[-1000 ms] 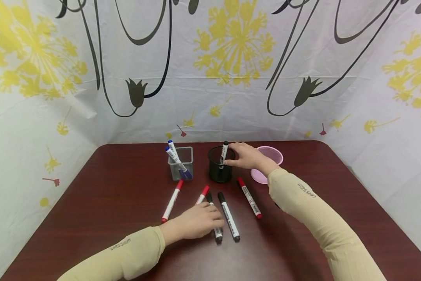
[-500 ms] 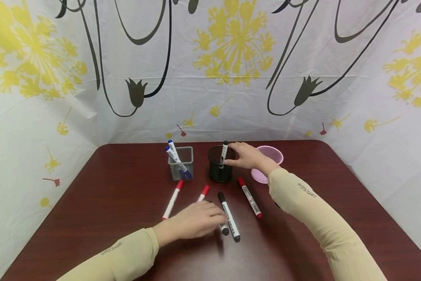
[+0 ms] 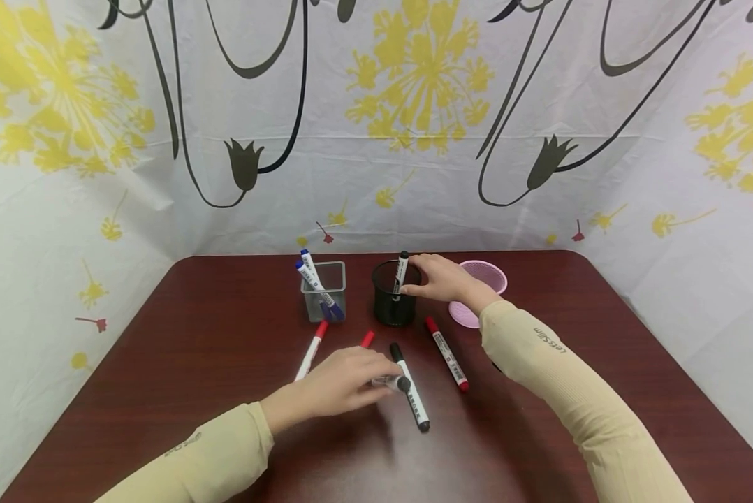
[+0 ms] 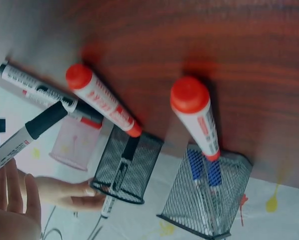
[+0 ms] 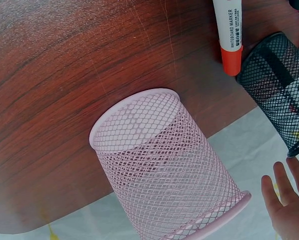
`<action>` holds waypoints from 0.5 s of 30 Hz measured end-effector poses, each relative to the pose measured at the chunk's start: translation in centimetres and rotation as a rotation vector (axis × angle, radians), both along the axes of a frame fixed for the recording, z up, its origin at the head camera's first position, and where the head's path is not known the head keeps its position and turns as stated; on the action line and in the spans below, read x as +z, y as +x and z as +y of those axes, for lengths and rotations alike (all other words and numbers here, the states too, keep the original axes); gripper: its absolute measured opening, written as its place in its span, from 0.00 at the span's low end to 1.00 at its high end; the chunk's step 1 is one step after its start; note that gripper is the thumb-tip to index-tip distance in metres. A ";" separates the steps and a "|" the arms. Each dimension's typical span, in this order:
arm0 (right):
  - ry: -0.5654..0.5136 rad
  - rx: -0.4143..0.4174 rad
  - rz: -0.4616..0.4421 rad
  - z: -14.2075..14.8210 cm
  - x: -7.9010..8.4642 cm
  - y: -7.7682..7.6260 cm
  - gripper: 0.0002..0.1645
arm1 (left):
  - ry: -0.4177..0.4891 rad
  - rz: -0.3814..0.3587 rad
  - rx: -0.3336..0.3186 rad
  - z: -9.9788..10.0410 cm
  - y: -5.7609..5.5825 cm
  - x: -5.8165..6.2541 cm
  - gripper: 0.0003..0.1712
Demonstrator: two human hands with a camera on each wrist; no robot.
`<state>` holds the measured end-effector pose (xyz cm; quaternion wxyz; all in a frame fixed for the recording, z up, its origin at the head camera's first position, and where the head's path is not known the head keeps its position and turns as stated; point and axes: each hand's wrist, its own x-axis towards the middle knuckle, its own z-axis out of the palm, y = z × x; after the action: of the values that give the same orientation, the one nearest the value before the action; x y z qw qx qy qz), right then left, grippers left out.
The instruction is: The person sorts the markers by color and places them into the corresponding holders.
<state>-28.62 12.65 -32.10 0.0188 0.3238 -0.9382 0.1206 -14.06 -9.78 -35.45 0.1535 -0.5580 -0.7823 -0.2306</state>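
Observation:
My left hand [image 3: 341, 381] pinches a whiteboard marker with a black cap [image 4: 44, 120], held above the table at a tilt. My right hand [image 3: 442, 278] rests at the right side of the black mesh pen cup [image 3: 394, 311], its fingers fairly straight in the right wrist view and touching the rim. One black-capped marker [image 3: 401, 271] stands in that cup. Below the left hand lies another black-capped marker [image 3: 412, 398]. A red-capped marker [image 4: 104, 100] lies close by, partly hidden by the left hand in the head view. Another red marker [image 3: 311, 349] is to the left.
A grey mesh square holder [image 3: 332, 279] with two blue-capped markers [image 3: 313, 279] stands at the back left. A pink mesh cup [image 5: 164, 165] is at the back right, partly behind the right hand. A red marker [image 3: 447, 353] lies right of centre on the brown table [image 3: 181, 391].
My left hand has picked a black-capped marker up off the table and raised it, turning it so its end points right. The right hand has stayed at the black cup.

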 end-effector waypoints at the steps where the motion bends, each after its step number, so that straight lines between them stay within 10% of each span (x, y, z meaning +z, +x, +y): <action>1: 0.000 -0.001 -0.002 0.0 0.0 0.0 0.41 | 0.013 -0.016 0.006 -0.1 0.0 0.2 0.16; 15: -0.017 0.015 0.018 0.0 0.1 0.0 0.41 | 0.219 -0.334 0.100 -1.3 -0.4 3.5 0.18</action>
<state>-28.66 12.67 -32.01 0.0289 0.3316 -0.9345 0.1259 -14.41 -11.12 -31.93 0.0923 -0.4525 -0.7938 -0.3957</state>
